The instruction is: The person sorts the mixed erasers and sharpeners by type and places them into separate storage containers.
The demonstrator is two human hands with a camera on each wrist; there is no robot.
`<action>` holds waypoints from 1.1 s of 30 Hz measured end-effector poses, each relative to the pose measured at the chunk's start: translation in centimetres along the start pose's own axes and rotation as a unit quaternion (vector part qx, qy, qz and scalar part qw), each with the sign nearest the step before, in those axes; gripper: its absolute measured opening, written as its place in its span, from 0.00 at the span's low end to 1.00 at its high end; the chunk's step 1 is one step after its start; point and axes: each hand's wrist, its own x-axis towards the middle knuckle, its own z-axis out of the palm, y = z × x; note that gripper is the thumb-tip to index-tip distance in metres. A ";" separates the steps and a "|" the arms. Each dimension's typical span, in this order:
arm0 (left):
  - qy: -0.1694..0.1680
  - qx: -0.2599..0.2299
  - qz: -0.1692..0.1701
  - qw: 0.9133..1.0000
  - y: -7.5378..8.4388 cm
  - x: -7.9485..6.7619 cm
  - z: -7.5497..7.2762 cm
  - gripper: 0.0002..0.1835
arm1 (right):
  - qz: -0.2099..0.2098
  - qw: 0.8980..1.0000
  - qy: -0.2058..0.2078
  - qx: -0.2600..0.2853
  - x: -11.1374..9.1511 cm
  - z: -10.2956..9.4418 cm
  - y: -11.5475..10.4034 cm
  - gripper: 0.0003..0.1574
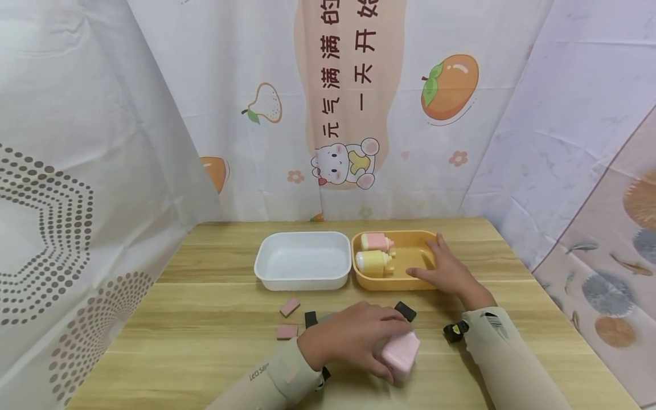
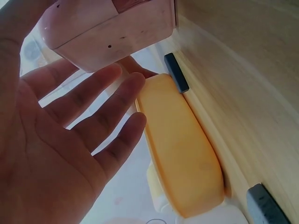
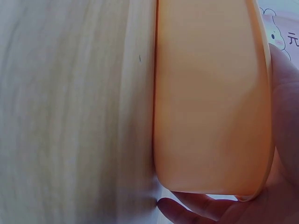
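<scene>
My left hand holds a small pink box with rounded edges, low over the near middle of the table. In the left wrist view the pink box shows a small dark hole and a darker inset; the thumb is on one side and the fingers stretch below. My right hand grips the right end of the orange tray, its thumb over the front rim and fingers along the end wall. Inside the tray, at its left, lie a pink bottle and a yellow bottle.
A white tray stands against the orange one's left side. Pink blocks and black blocks lie in front of the trays. Something grey is partly hidden behind the left hand. A printed curtain hangs behind the wooden table.
</scene>
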 end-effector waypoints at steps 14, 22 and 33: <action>0.007 -0.016 0.000 1.000 0.0 0.1 0.1 0.42 | -0.002 1.000 0.002 0.001 0.0 0.2 0.1 0.75; 0.003 -0.023 -0.010 1.000 0.1 0.0 0.1 0.42 | -0.005 1.000 0.005 0.001 0.1 0.3 0.2 0.75; 0.006 -0.014 -0.011 1.000 0.0 -0.1 0.2 0.42 | -0.002 1.000 0.002 -0.001 0.1 0.2 0.3 0.76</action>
